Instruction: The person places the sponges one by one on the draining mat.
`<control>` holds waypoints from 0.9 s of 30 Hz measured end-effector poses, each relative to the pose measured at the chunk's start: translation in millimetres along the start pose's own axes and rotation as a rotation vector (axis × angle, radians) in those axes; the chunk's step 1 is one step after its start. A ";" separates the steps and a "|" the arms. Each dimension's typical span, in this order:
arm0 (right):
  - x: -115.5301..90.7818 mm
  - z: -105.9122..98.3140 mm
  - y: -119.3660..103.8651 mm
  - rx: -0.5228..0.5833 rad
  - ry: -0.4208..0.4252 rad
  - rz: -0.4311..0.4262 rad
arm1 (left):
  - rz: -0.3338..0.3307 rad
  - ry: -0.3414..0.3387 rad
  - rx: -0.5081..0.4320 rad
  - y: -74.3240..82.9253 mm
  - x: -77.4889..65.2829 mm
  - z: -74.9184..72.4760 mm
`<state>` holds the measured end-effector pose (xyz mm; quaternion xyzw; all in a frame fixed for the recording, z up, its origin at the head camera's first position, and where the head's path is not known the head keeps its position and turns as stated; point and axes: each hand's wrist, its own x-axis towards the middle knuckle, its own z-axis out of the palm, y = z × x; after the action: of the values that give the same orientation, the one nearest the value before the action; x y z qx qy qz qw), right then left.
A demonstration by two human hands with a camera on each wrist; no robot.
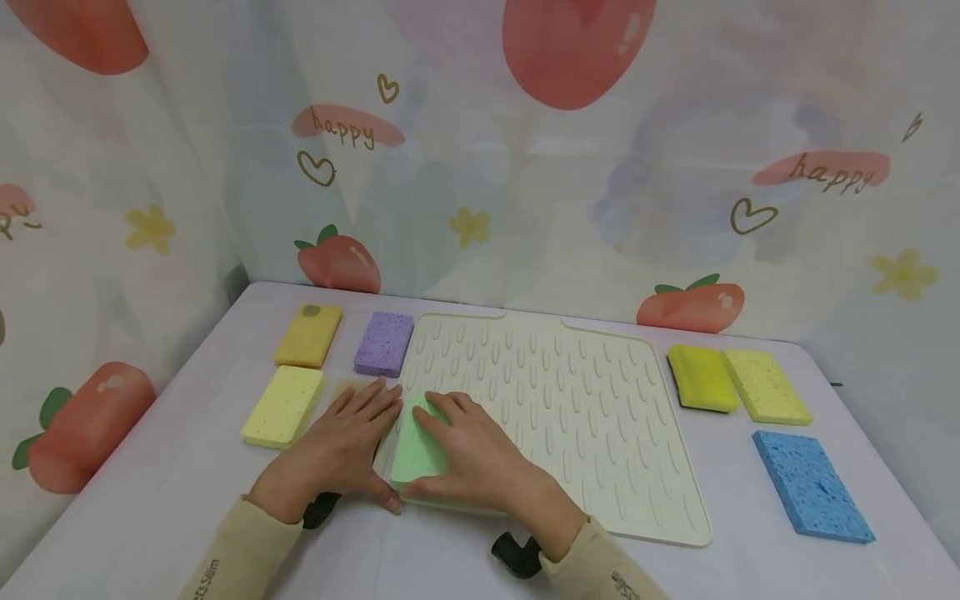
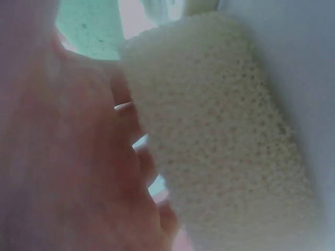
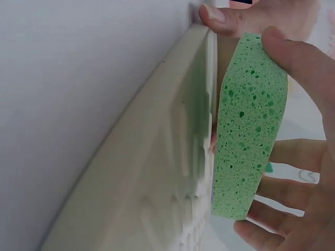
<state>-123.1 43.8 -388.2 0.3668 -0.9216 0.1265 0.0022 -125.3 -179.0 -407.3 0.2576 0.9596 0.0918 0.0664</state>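
In the head view my right hand (image 1: 472, 454) holds a pale green sponge (image 1: 416, 454) over the near left corner of the cream ridged mat (image 1: 592, 467). In the right wrist view, my thumb is at one end of the green sponge (image 3: 251, 120) and my fingers spread along its upper side. My left hand (image 1: 337, 446) lies along the mat's left edge, fingers straight, thumb tip at the near corner. Partly hidden beneath it is a beige sponge (image 1: 348, 386). That porous beige sponge (image 2: 209, 130) fills much of the left wrist view beside my fingers.
Left of the mat lie a mustard sponge (image 1: 309, 335), a pale yellow sponge (image 1: 283, 407) and a purple sponge (image 1: 384, 343). To its right are a bright yellow scouring sponge (image 1: 702, 379), another yellow sponge (image 1: 767, 386) and a blue sponge (image 1: 813, 485). Patterned cloth (image 1: 570, 192) stands behind.
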 end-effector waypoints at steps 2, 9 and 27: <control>2.1 1.5 -0.8 -0.011 -0.002 -0.007 | 0.002 0.006 0.005 0.2 0.0 0.2; 8.1 4.8 -1.5 -0.046 -0.005 -0.001 | -0.001 0.002 0.008 1.1 0.0 -1.0; 4.7 12.4 -2.4 -0.030 -0.067 0.036 | -0.033 -0.028 -0.024 2.9 0.7 0.0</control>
<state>-123.8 36.1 -399.2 0.3540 -0.9295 0.1001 -0.0253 -124.5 -176.2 -406.8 0.2420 0.9616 0.0985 0.0842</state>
